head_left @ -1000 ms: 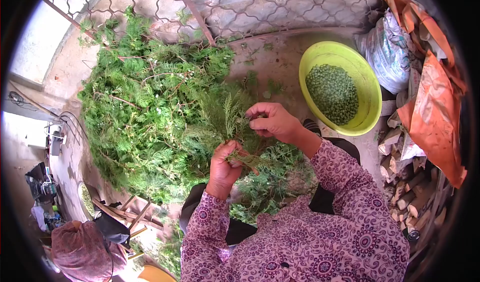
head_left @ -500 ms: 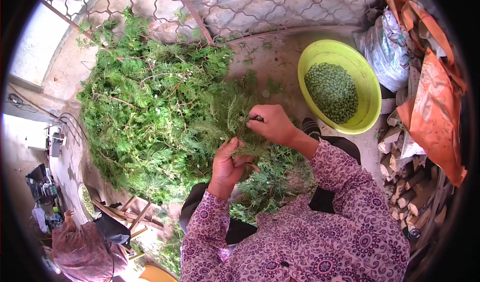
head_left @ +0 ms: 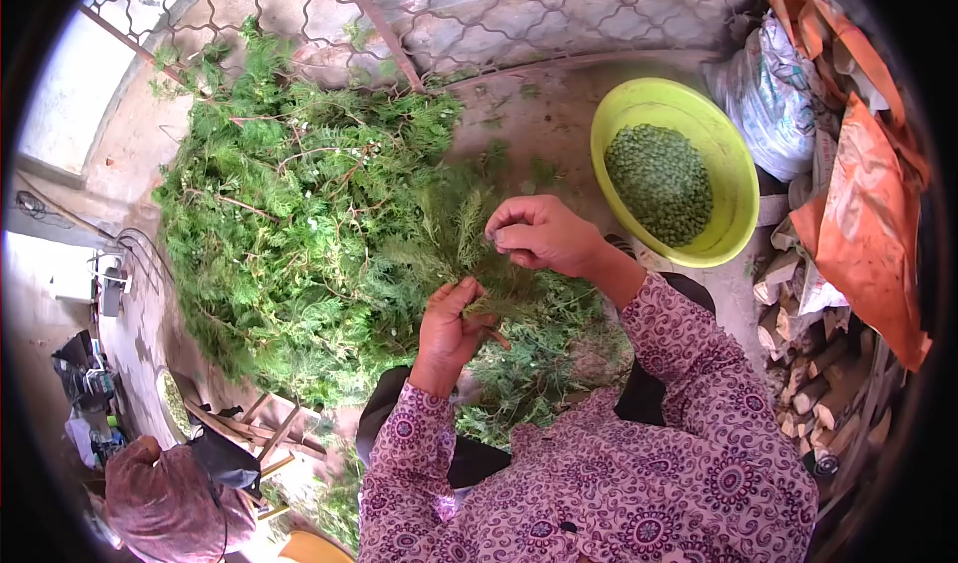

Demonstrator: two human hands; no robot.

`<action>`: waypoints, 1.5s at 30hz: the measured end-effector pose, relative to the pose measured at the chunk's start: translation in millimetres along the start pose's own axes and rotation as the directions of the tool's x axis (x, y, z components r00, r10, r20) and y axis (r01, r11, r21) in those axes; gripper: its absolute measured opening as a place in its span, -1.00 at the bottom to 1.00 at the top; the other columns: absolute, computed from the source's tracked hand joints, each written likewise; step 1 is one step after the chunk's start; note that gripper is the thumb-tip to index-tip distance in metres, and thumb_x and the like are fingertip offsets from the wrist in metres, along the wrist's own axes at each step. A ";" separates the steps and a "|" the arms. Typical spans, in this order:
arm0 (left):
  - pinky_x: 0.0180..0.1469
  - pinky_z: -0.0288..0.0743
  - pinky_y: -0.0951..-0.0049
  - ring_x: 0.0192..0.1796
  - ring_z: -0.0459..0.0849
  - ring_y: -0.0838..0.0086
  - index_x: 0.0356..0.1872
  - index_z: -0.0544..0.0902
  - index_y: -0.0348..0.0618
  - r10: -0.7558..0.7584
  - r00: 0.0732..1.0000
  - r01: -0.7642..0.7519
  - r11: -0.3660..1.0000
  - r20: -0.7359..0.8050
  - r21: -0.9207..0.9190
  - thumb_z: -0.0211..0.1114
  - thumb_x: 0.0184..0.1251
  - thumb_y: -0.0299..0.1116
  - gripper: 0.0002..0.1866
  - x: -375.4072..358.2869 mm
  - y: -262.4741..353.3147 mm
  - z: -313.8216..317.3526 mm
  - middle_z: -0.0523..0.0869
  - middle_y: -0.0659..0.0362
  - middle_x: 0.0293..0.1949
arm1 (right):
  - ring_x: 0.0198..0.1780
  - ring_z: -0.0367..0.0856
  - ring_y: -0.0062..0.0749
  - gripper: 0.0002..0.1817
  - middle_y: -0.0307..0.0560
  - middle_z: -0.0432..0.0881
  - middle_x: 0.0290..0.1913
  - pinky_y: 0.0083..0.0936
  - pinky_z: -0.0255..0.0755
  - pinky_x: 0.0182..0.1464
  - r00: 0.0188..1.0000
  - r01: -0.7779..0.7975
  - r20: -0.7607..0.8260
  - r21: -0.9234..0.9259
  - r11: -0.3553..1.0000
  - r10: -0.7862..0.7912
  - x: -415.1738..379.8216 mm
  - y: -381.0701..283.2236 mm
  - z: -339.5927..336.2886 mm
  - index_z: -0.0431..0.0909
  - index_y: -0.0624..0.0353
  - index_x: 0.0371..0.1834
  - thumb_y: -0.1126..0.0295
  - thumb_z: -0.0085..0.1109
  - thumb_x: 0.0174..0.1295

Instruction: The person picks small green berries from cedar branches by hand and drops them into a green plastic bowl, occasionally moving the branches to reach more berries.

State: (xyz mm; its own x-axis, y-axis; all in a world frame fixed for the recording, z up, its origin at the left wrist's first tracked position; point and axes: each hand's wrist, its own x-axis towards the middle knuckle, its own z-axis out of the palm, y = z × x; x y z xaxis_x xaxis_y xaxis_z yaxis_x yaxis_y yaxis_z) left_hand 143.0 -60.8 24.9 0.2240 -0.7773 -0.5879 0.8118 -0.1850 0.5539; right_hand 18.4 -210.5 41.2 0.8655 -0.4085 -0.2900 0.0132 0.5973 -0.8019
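Observation:
A green leafy branch [head_left: 449, 239] is held by its stem in my left hand [head_left: 452, 331], whose fingers are closed around it. Just above and to the right, my right hand [head_left: 547, 236] is pinched at the branch's edge; what lies between its fingertips is too small to name. A large pile of green branches [head_left: 289, 224] spreads on the left, and more sprigs lie below my hands. The yellow-green basin [head_left: 733, 144] at the right holds a heap of small green cones or berries [head_left: 661, 186].
Firewood [head_left: 823, 388] is stacked at the right, under an orange sheet [head_left: 868, 234] and beside a white sack [head_left: 766, 104]. A metal lattice [head_left: 559, 9] runs along the top. Another person [head_left: 165, 503] is at the lower left, near a wooden frame [head_left: 279, 428].
My right hand has shifted slightly up, and its fingers have changed position, with a little more distance from my left hand. The other person's hand no longer shows as raised.

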 end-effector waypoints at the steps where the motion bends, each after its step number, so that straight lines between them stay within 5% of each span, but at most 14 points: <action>1: -0.49 0.43 0.56 -0.71 0.32 0.66 -0.43 0.50 -0.16 -0.024 0.999 0.022 0.999 0.033 0.041 0.19 0.17 -0.35 -0.88 -3.0 1.8 3.8 0.54 0.27 -0.52 | -0.59 0.46 -0.59 -0.90 -0.17 0.53 -0.51 -0.69 0.21 -0.63 0.995 0.047 -0.073 -0.219 0.975 -0.064 0.6 2.0 1.6 0.45 0.26 -0.43 0.45 0.05 0.05; 3: -0.51 0.38 0.57 -0.69 0.32 0.67 -0.43 0.50 -0.12 -0.054 0.997 0.049 0.995 0.064 0.083 0.21 0.15 -0.35 -0.90 -2.3 0.1 4.3 0.53 0.29 -0.53 | -0.60 0.46 -0.53 -0.87 -0.12 0.54 -0.53 -0.63 0.26 -0.60 0.981 0.070 -0.134 -0.428 0.901 -0.140 3.3 9.1 1.6 0.46 0.31 -0.47 0.44 0.06 0.03; 5: -0.65 0.51 0.42 -0.62 0.50 0.58 -0.42 0.53 -0.22 0.054 0.996 -0.040 0.982 -0.070 0.186 0.18 0.19 -0.35 -0.86 4.0 -7.9 0.5 0.57 0.21 -0.52 | -0.62 0.47 -0.44 -0.81 -0.03 0.50 -0.63 -0.49 0.34 -0.52 0.850 0.335 0.032 -0.803 0.493 -0.525 6.3 18.6 -3.0 0.49 0.34 -0.53 0.38 0.12 -0.06; 8: -0.64 0.50 0.46 -0.55 0.52 0.58 -0.43 0.56 -0.22 0.037 0.999 -0.044 0.959 0.029 0.281 0.17 0.19 -0.34 -0.85 2.1 -6.5 0.4 0.58 0.22 -0.53 | -0.57 0.51 -0.38 -0.79 0.07 0.49 -0.62 -0.42 0.37 -0.46 0.914 0.152 0.068 -0.972 0.181 -0.399 3.7 15.5 -4.5 0.52 0.30 -0.50 0.35 0.15 -0.13; 14: -0.64 0.44 0.61 -0.51 0.53 0.62 -0.41 0.58 -0.22 0.119 0.983 -0.168 0.887 0.138 0.430 0.16 0.19 -0.34 -0.85 9.5 -13.0 -12.1 0.60 0.23 -0.51 | -0.51 0.52 -0.39 -0.80 0.04 0.51 -0.58 -0.45 0.38 -0.42 0.980 0.048 -0.032 -0.922 0.384 -0.198 1.2 7.0 -1.2 0.52 0.28 -0.43 0.37 0.12 -0.10; 24: -0.74 0.43 0.52 -0.53 0.53 0.59 -0.45 0.57 -0.23 0.064 0.997 -0.076 0.959 0.052 0.272 0.17 0.19 -0.32 -0.83 0.4 -0.7 11.0 0.60 0.19 -0.51 | -0.41 0.50 -0.43 -0.81 0.00 0.52 -0.48 -0.47 0.35 -0.34 0.918 0.067 -0.187 -0.795 0.602 -0.349 9.6 19.5 -2.6 0.45 0.25 -0.31 0.41 0.07 0.01; 26: -0.68 0.41 0.60 -0.53 0.53 0.58 -0.46 0.57 -0.22 0.035 0.998 -0.049 0.969 0.060 0.243 0.19 0.18 -0.31 -0.82 -0.6 0.7 12.3 0.58 0.23 -0.54 | -0.41 0.49 -0.40 -0.83 -0.01 0.51 -0.48 -0.47 0.35 -0.33 0.747 -0.154 -0.335 -0.927 0.341 -0.574 16.7 24.8 -6.1 0.45 0.26 -0.34 0.41 0.07 0.03; 29: -0.35 0.41 0.63 -0.49 0.52 0.58 -0.45 0.59 -0.21 0.106 0.991 -0.126 0.947 0.085 0.295 0.18 0.17 -0.42 -0.90 -1.9 -2.0 -6.0 0.60 0.23 -0.52 | -0.45 0.53 -0.28 -0.84 0.00 0.52 -0.50 -0.41 0.40 -0.33 0.559 0.043 -0.382 -0.873 0.485 -0.736 7.6 -17.0 -39.8 0.44 0.19 -0.33 0.36 0.04 0.06; 33: -0.54 0.24 0.71 -0.55 0.47 0.67 -0.49 0.61 -0.20 0.186 0.981 -0.191 0.888 0.055 0.418 0.21 0.17 -0.32 -0.83 4.2 3.1 -6.1 0.58 0.29 -0.59 | -0.36 0.53 -0.31 -0.81 -0.05 0.56 -0.39 -0.44 0.40 -0.25 0.383 -0.032 -0.517 -0.836 0.548 -0.766 -21.6 -57.5 -79.3 0.47 0.15 -0.26 0.39 0.05 0.04; 35: -0.57 0.23 0.62 -0.58 0.43 0.71 -0.48 0.62 -0.20 0.163 0.978 -0.209 0.767 0.130 0.607 0.21 0.13 -0.35 -0.86 5.6 2.5 -7.9 0.57 0.27 -0.64 | -0.30 0.55 -0.26 -0.75 -0.02 0.57 -0.32 -0.39 0.41 -0.20 0.265 -0.287 -0.317 -0.928 0.240 -0.911 -31.9 -63.5 -120.9 0.47 0.12 -0.21 0.41 0.09 -0.02; 39: -0.59 0.27 0.44 -0.66 0.46 0.54 -0.55 0.59 -0.17 0.255 0.930 -0.350 0.406 0.263 0.844 0.21 0.07 -0.36 -0.88 10.8 -8.9 -12.5 0.52 0.18 -0.72 | -0.26 0.55 -0.21 -0.73 0.06 0.55 -0.30 -0.36 0.41 -0.17 0.326 -0.747 -0.243 -0.659 -0.092 -0.913 -40.8 -40.8 -176.9 0.49 0.13 -0.22 0.42 0.11 -0.06; 41: -0.57 0.32 0.29 -0.65 0.50 0.26 -0.62 0.53 -0.14 0.359 0.791 -0.471 -0.161 0.496 0.867 0.20 0.01 -0.33 -0.86 7.5 -7.5 -5.5 0.48 0.07 -0.74 | -0.28 0.56 -0.22 -0.79 0.09 0.55 -0.30 -0.42 0.42 -0.23 0.479 -0.534 -0.298 -0.845 -0.005 -0.826 -46.4 -51.4 -169.7 0.53 0.14 -0.30 0.43 0.11 -0.07; 42: -0.57 0.32 0.29 -0.65 0.50 0.26 -0.62 0.53 -0.14 0.361 0.793 -0.467 -0.156 0.491 0.870 0.20 0.01 -0.33 -0.86 8.2 -8.5 -4.3 0.48 0.07 -0.74 | -0.28 0.56 -0.22 -0.79 0.09 0.55 -0.30 -0.42 0.42 -0.23 0.485 -0.532 -0.296 -0.846 -0.009 -0.823 -44.5 -56.1 -157.8 0.53 0.14 -0.30 0.43 0.11 -0.07; 45: -0.53 0.35 0.17 -0.58 0.50 0.11 -0.68 0.48 -0.14 0.325 0.794 -0.440 -0.277 0.514 0.854 0.18 -0.01 -0.31 -0.82 9.3 -9.9 -4.2 0.49 0.03 -0.71 | -0.32 0.55 -0.40 -0.83 -0.06 0.58 -0.36 -0.52 0.42 -0.30 0.653 -0.043 -0.451 -0.824 0.565 -0.608 -27.4 -55.5 -104.7 0.53 0.23 -0.39 0.40 0.15 -0.06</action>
State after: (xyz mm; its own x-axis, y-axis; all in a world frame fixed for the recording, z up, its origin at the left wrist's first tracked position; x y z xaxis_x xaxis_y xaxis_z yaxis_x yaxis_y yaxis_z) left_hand 139.2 -63.6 11.5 0.1648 -0.9862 0.0166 -0.7839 -0.1207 0.6091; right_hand -58.5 -304.7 38.9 0.3313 -0.9414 0.0627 -0.4420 -0.2136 -0.8712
